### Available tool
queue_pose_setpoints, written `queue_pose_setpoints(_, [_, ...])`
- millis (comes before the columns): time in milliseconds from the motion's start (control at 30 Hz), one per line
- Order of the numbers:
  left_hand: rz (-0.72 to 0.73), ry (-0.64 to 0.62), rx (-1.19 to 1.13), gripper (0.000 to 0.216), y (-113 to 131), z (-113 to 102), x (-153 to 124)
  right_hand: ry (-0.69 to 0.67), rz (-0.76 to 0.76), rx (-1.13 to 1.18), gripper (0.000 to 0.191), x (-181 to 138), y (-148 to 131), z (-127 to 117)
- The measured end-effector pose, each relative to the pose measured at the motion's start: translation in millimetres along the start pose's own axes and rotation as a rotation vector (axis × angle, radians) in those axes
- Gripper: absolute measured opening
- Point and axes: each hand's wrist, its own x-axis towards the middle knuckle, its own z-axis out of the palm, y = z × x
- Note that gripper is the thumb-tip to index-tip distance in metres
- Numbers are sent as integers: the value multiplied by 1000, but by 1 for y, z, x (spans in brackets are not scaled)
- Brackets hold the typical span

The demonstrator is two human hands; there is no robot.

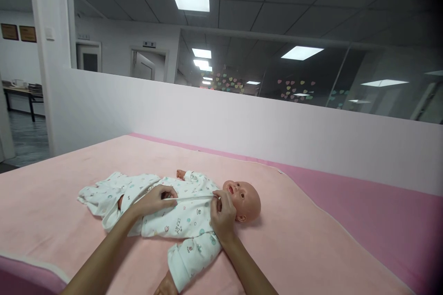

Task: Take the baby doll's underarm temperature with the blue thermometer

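A baby doll [246,199] lies on its back with its head toward the right. It wears a white printed baby top [187,223] with long sleeves, and white printed pants [104,193] cover its legs at the left. Over the doll's chest, my left hand [157,200] pinches the edge of the top's front between thumb and fingers. Close to the doll's chin, my right hand [223,214] pinches the same edge at the collar. Between both hands that white edge is drawn out straight. The fingertips of my right hand partly hide the collar.
Under the doll spreads a pink blanket [311,249] over a darker pink mat [374,198]. A low white wall [207,120] with glass above it stands behind. Far left, a table [24,92] with things on it shows through a doorway.
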Motion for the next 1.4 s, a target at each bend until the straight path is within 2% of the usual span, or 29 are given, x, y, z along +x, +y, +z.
queue_pose_setpoints(333, [44, 50, 33, 11, -5, 6, 3, -17, 5, 8, 13, 0, 0, -1])
queue_pose_setpoints(500, [15, 162, 55, 14, -10, 11, 4, -25, 3, 3, 14, 0, -1, -1])
queue_pose_setpoints(633, [70, 255, 169, 18, -11, 14, 3, -34, 10, -1, 14, 0, -1, 0])
queue_pose_setpoints(800, [79, 202, 217, 26, -9, 13, 2, -36, 1, 0, 14, 0, -1, -1])
queue_pose_setpoints(1100, [89, 244, 234, 15, -8, 15, 2, -37, 6, 14, 14, -1, -1, 0])
queue_pose_setpoints(1400, [31, 177, 233, 13, -7, 15, 4, -28, -9, 3, 14, 0, -3, -1])
